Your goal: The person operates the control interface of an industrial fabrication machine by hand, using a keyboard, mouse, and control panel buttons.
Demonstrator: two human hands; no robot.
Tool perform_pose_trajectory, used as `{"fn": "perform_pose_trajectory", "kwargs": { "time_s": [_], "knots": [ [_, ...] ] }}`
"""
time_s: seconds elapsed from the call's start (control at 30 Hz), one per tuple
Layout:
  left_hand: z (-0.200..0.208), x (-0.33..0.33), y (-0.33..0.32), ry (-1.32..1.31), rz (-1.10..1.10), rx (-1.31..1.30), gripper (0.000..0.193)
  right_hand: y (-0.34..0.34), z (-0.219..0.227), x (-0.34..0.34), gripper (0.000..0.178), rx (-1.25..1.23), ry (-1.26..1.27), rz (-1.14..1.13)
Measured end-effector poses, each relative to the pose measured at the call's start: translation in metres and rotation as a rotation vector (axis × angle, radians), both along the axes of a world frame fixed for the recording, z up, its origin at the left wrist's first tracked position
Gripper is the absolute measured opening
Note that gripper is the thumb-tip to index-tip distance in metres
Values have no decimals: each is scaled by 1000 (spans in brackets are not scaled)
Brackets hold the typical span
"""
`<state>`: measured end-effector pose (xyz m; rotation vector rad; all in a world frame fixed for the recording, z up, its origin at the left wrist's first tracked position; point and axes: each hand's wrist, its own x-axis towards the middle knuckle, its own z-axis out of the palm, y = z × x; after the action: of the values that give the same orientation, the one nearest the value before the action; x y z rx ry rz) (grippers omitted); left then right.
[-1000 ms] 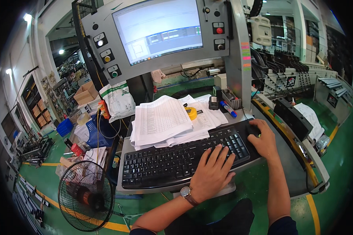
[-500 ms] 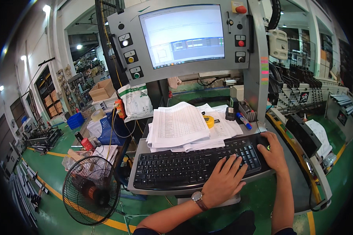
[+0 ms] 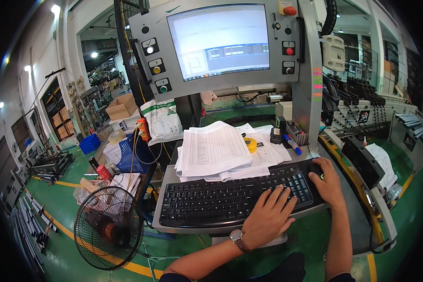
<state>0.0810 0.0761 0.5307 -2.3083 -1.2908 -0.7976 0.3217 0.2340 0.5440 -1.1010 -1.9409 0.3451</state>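
Note:
A black keyboard (image 3: 211,199) lies across a grey shelf under a control panel. My left hand (image 3: 269,218), with a watch (image 3: 237,236) at its wrist, rests spread over the keyboard's right part, fingertips at the keys left of the number pad. At the shelf's right end, my right hand (image 3: 328,182) is curved over a dark computer mouse (image 3: 316,170), mostly hidden beneath the fingers. Behind the keyboard lies a stack of printed sheets (image 3: 216,150), with a yellow tape measure (image 3: 250,144) on it. Above, the lit screen (image 3: 221,42) shows a window with a table and a small drawing.
A red emergency button (image 3: 290,10) tops the panel's right side. Right of the papers lie a blue marker (image 3: 293,145) and a small black device (image 3: 276,136). A black fan (image 3: 109,228) stands left of the shelf. A yellow-edged rail (image 3: 350,181) runs along the right.

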Motion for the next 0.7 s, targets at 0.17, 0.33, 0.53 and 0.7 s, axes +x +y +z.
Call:
{"fn": "perform_pose_trajectory", "kwargs": {
  "time_s": [0.17,0.33,0.53,0.7],
  "knots": [
    [0,0,0,-3,0,0,64,-1,1,-1,49,0,-6,-10],
    [1,0,-1,1,3,-1,65,-3,2,-2,51,12,78,9],
    [1,0,-1,7,6,6,65,0,-2,2,52,25,47,-80],
    [1,0,-1,11,10,2,64,0,-4,1,48,47,76,-108]
  ]
}}
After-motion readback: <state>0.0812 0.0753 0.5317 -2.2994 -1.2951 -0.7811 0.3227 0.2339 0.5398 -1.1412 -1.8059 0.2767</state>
